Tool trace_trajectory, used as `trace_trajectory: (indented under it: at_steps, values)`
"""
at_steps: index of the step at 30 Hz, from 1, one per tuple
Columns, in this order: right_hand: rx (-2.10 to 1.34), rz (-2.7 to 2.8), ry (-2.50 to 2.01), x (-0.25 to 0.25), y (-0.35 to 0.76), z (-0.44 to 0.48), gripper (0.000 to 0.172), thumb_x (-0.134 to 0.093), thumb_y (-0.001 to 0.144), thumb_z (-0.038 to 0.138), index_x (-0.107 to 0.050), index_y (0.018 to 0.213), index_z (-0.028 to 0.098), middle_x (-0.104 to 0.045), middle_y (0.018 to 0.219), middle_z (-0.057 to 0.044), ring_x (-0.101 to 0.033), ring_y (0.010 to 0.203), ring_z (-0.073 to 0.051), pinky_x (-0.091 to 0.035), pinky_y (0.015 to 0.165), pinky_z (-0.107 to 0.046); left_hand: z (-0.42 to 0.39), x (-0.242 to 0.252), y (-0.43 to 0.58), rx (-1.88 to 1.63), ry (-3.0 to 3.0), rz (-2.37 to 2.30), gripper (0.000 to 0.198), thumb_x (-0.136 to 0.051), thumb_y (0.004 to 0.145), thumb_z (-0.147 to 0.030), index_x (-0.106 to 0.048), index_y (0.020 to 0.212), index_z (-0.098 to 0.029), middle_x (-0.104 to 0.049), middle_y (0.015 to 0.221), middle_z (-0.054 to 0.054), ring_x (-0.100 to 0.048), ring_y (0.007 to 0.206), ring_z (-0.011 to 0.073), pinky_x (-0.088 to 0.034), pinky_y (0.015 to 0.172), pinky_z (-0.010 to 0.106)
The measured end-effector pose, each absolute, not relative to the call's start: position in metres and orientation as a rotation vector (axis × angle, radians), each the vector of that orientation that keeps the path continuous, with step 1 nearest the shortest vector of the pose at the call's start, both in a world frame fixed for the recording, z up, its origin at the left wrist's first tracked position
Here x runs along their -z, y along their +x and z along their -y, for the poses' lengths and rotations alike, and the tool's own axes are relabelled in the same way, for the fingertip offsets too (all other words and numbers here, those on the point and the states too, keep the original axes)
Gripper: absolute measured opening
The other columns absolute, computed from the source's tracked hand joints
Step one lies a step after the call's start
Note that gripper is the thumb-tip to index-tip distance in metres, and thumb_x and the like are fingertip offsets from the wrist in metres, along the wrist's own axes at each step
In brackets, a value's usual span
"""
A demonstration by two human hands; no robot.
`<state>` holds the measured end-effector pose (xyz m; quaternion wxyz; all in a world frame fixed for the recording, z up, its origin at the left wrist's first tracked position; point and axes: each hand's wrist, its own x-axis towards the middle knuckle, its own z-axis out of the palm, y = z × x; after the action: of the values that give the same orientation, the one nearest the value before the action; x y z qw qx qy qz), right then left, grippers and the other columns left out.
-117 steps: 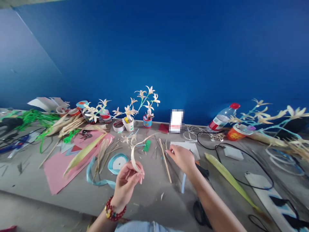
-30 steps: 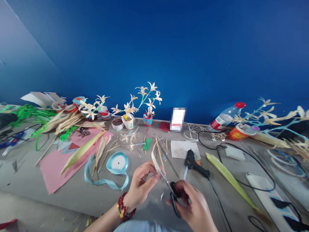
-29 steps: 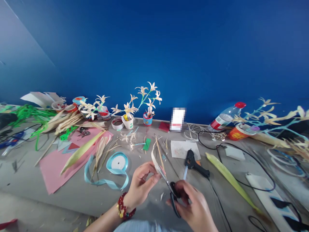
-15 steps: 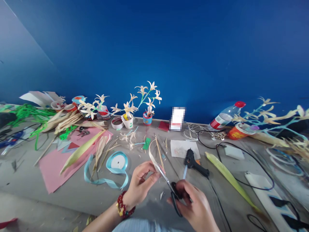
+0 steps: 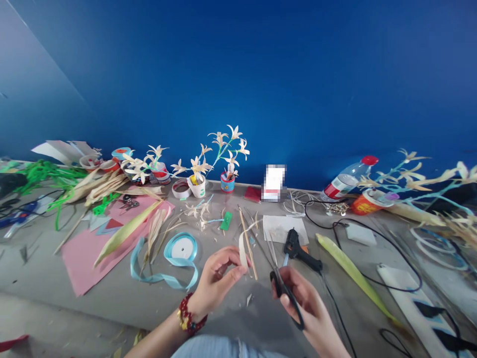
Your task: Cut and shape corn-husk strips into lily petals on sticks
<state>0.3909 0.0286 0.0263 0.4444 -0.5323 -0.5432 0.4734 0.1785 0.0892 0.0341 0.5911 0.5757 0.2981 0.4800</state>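
Between the thumb and fingers of my left hand (image 5: 222, 272) is pinched a thin, pale strip of corn husk (image 5: 243, 248), its free end curling up and away. My right hand (image 5: 303, 301) grips black-handled scissors (image 5: 276, 278) by the loops, their blades pointing away from me and slightly parted. The blades stand apart from the strip, to its right. Just beyond the strip a slender wooden stick (image 5: 249, 243) lies on the table. A black glue gun (image 5: 298, 248) rests to the right of the scissors, partly on white paper (image 5: 276, 226).
Blue ribbon on a spool (image 5: 182, 248) trails at left, beside pink paper (image 5: 82, 258) and husks. Potted husk flowers (image 5: 197, 186) line the blue wall. At right are a plastic bottle (image 5: 345, 181), a green husk (image 5: 354, 273), black cables and a power strip (image 5: 402, 298).
The scissors have come away from the husk strip and swung upright, to the right, with my right hand. The strip's free end now bends the other way, toward the right. My left hand stays nearly still.
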Motion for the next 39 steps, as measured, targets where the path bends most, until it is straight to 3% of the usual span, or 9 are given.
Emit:
trace_trajectory:
  at_steps: [6,14,21,29,39]
  values:
    - [-1.390,1.330,-1.263,-0.020,0.385,-0.028,0.057,-0.064,0.074,0.074,-0.055,0.081,0.018,-0.054,0.071,-0.002,-0.046,0.063,-0.016,-0.037,0.055,-0.025,-0.092,-0.029,0.178,-1.119,1.203,-0.702,0.017,-0.064,0.091,-0.028,-0.060,0.080,-0.016,-0.061,0.081,0.004,-0.057,0.071,0.0134,-0.043,0.068,0.025]
    - [-1.504,1.284,-1.247,-0.016,0.378,-0.025,0.060,-0.066,0.070,0.077,-0.051,0.077,0.019,-0.048,0.069,0.002,-0.039,0.061,-0.014,-0.030,0.053,-0.024,-0.092,-0.038,0.177,-1.118,1.344,-0.735,0.019,-0.062,0.092,-0.028,-0.061,0.077,-0.016,-0.063,0.082,0.006,-0.057,0.079,0.0163,-0.042,0.073,0.027]
    - [-1.450,1.265,-1.204,-0.014,0.378,-0.027,0.061,-0.064,0.072,0.077,-0.054,0.084,0.018,-0.055,0.072,-0.002,-0.045,0.064,-0.015,-0.036,0.059,-0.026,-0.095,-0.038,0.178,-1.181,1.188,-0.771,0.017,-0.067,0.089,-0.029,-0.061,0.079,-0.016,-0.061,0.079,0.003,-0.056,0.069,0.0123,-0.044,0.065,0.024]
    - [-1.514,1.274,-1.148,-0.014,0.367,-0.026,0.059,-0.067,0.070,0.076,-0.053,0.079,0.019,-0.052,0.068,0.001,-0.039,0.058,-0.012,-0.031,0.051,-0.023,-0.095,-0.037,0.184,-1.246,1.002,-0.784,0.017,-0.068,0.088,-0.028,-0.060,0.080,-0.016,-0.063,0.071,0.000,-0.058,0.065,0.0108,-0.047,0.067,0.023]
    - [-1.487,1.330,-1.162,-0.025,0.357,-0.031,0.062,-0.061,0.071,0.081,-0.053,0.076,0.019,-0.048,0.066,0.002,-0.038,0.058,-0.013,-0.031,0.052,-0.024,-0.097,-0.044,0.193,-1.288,0.980,-0.783,0.021,-0.065,0.091,-0.029,-0.055,0.076,-0.016,-0.064,0.066,0.000,-0.059,0.060,0.0106,-0.048,0.063,0.024]
